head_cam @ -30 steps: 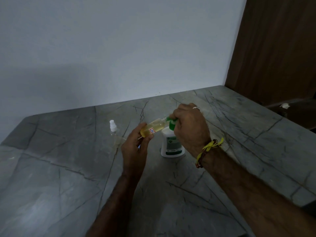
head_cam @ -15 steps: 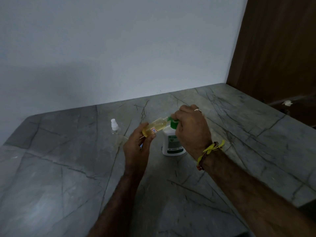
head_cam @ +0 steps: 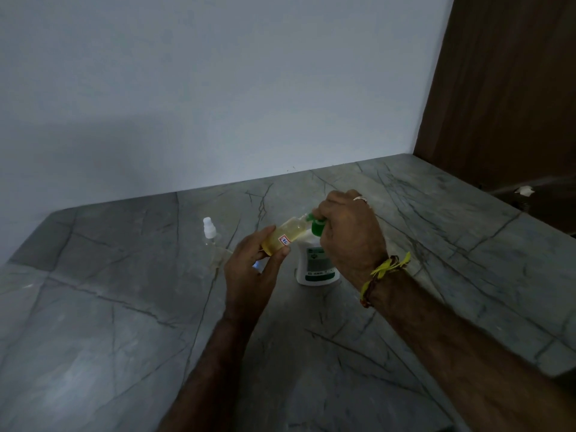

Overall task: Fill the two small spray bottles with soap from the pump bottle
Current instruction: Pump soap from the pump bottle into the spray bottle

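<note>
My left hand [head_cam: 252, 269] holds a small clear spray bottle [head_cam: 285, 235] tilted, its open neck up against the green pump spout. It holds yellowish soap and has a small red-edged label. The white pump bottle [head_cam: 316, 266] with a green pump head [head_cam: 316, 226] stands on the grey stone counter [head_cam: 124, 307]. My right hand [head_cam: 349, 235] curls over the pump head from above. A second small clear bottle [head_cam: 210, 233] with a white spray cap stands to the left, apart from both hands.
A white wall runs along the back of the counter. A brown wooden panel [head_cam: 505, 88] stands at the right. The counter's right edge drops to a dark surface with a small white scrap [head_cam: 525, 190].
Both hands and the bottles stay in nearly the same place. The small bottle stays at the spout; the view has shifted slightly.
</note>
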